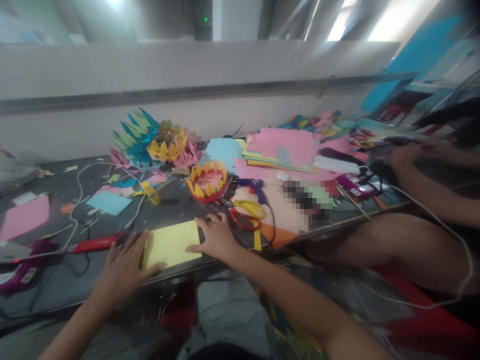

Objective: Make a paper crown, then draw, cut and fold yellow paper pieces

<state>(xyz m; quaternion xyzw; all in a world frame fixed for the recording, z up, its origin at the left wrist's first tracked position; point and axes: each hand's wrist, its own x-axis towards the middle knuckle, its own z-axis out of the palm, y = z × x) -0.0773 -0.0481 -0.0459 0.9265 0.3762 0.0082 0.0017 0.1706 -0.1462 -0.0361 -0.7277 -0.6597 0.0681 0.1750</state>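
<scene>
A rectangle of yellow paper (172,244) lies at the front edge of the dark table, held at both ends. My left hand (125,262) has its left end between the thumb, which rests on the front edge, and long, stretched fingers. At the opposite end, my right hand (217,237) holds the paper with its thumb on the lower right part and its bent fingers by the far corner. Just right of that hand lie scissors (247,214) with red and yellow handles. Beyond them sits a yellow and red paper flower (208,181).
A red-handled tool (98,243) lies left, beside a purple device (24,265). Behind are a glue stick (150,193), a blue glue gun (253,186), paper flowers (150,140) and stacked coloured sheets (281,142). A co-worker's arm (431,185) and white cables are at right.
</scene>
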